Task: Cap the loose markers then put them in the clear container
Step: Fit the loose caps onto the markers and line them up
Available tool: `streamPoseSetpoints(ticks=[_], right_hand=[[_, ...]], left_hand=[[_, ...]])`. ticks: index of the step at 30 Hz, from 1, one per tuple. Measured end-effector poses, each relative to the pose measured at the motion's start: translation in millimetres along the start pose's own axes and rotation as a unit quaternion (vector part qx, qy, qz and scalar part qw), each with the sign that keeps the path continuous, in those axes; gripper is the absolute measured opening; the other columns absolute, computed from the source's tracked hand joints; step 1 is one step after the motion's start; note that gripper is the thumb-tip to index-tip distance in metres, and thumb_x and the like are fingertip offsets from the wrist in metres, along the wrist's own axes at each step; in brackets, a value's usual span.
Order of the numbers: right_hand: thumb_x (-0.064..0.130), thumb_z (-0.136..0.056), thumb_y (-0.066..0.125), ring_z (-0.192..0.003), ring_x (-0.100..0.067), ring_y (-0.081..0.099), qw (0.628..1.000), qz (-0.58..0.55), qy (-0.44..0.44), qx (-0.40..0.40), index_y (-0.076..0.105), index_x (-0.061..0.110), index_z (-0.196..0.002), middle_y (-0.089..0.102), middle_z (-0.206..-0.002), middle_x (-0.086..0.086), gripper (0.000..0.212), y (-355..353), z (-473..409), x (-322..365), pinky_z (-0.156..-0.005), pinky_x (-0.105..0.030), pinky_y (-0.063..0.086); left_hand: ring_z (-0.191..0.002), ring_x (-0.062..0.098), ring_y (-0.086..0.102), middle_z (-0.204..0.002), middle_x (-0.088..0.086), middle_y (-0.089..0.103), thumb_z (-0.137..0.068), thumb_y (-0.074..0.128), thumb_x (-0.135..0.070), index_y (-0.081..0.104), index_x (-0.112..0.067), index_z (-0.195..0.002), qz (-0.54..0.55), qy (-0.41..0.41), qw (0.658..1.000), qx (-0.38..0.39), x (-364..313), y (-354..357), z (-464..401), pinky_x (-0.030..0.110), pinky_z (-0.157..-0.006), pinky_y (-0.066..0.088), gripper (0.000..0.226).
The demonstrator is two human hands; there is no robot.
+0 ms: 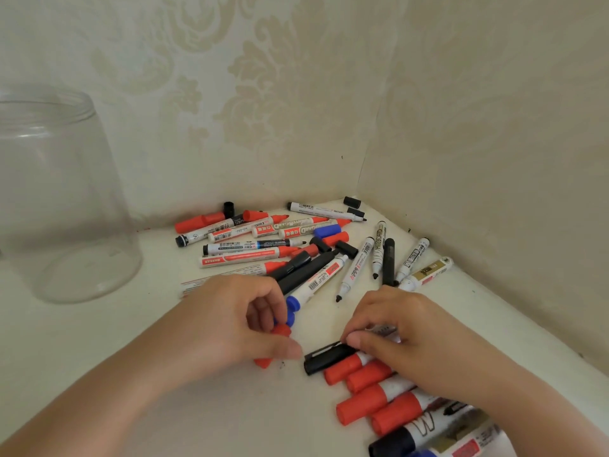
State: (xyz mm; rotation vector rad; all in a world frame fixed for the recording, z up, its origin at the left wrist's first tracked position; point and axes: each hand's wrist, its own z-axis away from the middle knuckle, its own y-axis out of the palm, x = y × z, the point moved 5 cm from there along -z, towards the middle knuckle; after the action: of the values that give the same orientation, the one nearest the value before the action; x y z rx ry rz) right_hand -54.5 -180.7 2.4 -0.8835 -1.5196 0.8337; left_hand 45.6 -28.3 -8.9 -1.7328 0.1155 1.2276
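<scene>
While the right hand (392,321) pinches a black-capped marker (329,357) at the near right, beside a row of capped red markers (362,387), the left hand (237,321) curls its fingers round a red cap (280,331); loose markers and caps (280,249) lie scattered toward the far corner; the clear container (62,199) stands empty at the far left, well apart from both hands, on the white table (214,417).

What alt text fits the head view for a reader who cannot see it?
Two hands work over scattered markers: the right hand pinches a black-capped marker, the left hand holds a small red piece. An empty clear container stands at far left.
</scene>
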Motion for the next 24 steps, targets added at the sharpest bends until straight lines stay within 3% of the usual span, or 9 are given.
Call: streamPoseSetpoints(ticks=[4, 8, 10, 14, 16, 19, 21, 24], right_hand=[[0.031, -0.086, 0.056, -0.094, 0.002, 0.051, 0.999, 0.007, 0.029, -0.044, 0.067, 0.038, -0.086, 0.06, -0.084, 0.023, 0.012, -8.3, 2.5, -4.1, -0.082, -0.01, 0.037], [0.025, -0.087, 0.056, -0.091, 0.007, 0.051, 0.98, 0.0, 0.082, -0.184, 0.067, 0.037, -0.086, 0.061, -0.081, 0.024, 0.016, -31.3, 8.3, -16.0, -0.075, -0.001, 0.035], [0.022, -0.088, 0.055, -0.083, 0.01, 0.052, 0.961, -0.037, 0.12, -0.248, 0.066, 0.038, -0.085, 0.064, -0.081, 0.021, 0.02, -42.2, 13.0, -24.0, -0.067, 0.002, 0.035], [0.02, -0.091, 0.053, -0.063, -0.013, 0.056, 0.907, -0.154, 0.186, -0.346, 0.067, 0.037, -0.082, 0.067, -0.074, 0.011, 0.023, -59.8, 23.0, -42.8, -0.05, -0.006, 0.039], [0.017, -0.091, 0.053, -0.066, -0.012, 0.055, 0.868, -0.233, 0.201, -0.39, 0.068, 0.033, -0.08, 0.068, -0.068, 0.01, 0.025, -67.9, 29.0, -51.3, -0.06, -0.017, 0.043], [0.012, -0.091, 0.052, -0.068, -0.01, 0.056, 0.83, -0.318, 0.212, -0.406, 0.069, 0.029, -0.076, 0.067, -0.066, 0.006, 0.028, -75.2, 34.7, -56.9, -0.067, -0.025, 0.042], [0.01, -0.091, 0.051, -0.066, -0.009, 0.055, 0.828, -0.341, 0.215, -0.389, 0.069, 0.026, -0.078, 0.066, -0.07, 0.003, 0.028, -77.7, 34.3, -55.3, -0.066, -0.025, 0.041], [0.009, -0.091, 0.05, -0.066, -0.011, 0.053, 0.837, -0.359, 0.214, -0.352, 0.07, 0.023, -0.08, 0.065, -0.069, 0.002, 0.027, -79.6, 27.9, -50.0, -0.065, -0.025, 0.04]], left_hand=[[-0.059, -0.003, 0.056, -0.084, -0.023, 0.063, -0.054, 0.086, -0.029, 0.06, -0.038, -0.079, -0.035, 0.022, 0.999, 0.013, 2.2, 4.4, -0.4, 0.013, -0.057, 0.047, 0.038], [-0.063, -0.001, 0.058, -0.083, -0.023, 0.063, -0.064, 0.08, -0.02, 0.062, -0.034, -0.076, -0.007, 0.052, 0.998, -0.046, 3.0, 2.9, -2.5, 0.012, -0.057, 0.048, 0.025], [-0.071, 0.001, 0.06, -0.086, -0.022, 0.063, -0.065, 0.076, -0.016, 0.062, -0.037, -0.081, 0.027, 0.072, 0.995, -0.065, 0.4, 1.0, -3.1, 0.013, -0.06, 0.049, 0.029], [-0.084, 0.0, 0.062, -0.09, -0.023, 0.064, -0.073, 0.066, 0.003, 0.06, -0.039, -0.087, 0.055, 0.101, 0.989, -0.096, -1.8, -5.5, -3.7, 0.01, -0.067, 0.049, 0.045], [-0.082, -0.001, 0.065, -0.091, -0.022, 0.066, -0.077, 0.062, 0.006, 0.06, -0.038, -0.086, 0.078, 0.091, 0.987, -0.107, -0.5, -10.1, -4.2, 0.005, -0.069, 0.046, 0.045], [-0.076, -0.007, 0.064, -0.084, -0.025, 0.069, -0.084, 0.059, -0.003, 0.064, -0.034, -0.08, 0.125, 0.067, 0.978, -0.153, -2.8, -23.0, -6.7, 0.001, -0.066, 0.042, 0.031], [-0.062, -0.011, 0.057, -0.067, -0.029, 0.064, -0.089, 0.054, -0.012, 0.064, -0.031, -0.081, 0.147, 0.05, 0.967, -0.202, -3.3, -33.9, -9.6, 0.0, -0.059, 0.039, 0.023], [-0.05, -0.005, 0.048, -0.051, -0.023, 0.055, -0.094, 0.045, -0.021, 0.063, -0.028, -0.08, 0.144, 0.036, 0.96, -0.239, -3.1, -43.8, -16.2, 0.01, -0.056, 0.038, 0.023]])
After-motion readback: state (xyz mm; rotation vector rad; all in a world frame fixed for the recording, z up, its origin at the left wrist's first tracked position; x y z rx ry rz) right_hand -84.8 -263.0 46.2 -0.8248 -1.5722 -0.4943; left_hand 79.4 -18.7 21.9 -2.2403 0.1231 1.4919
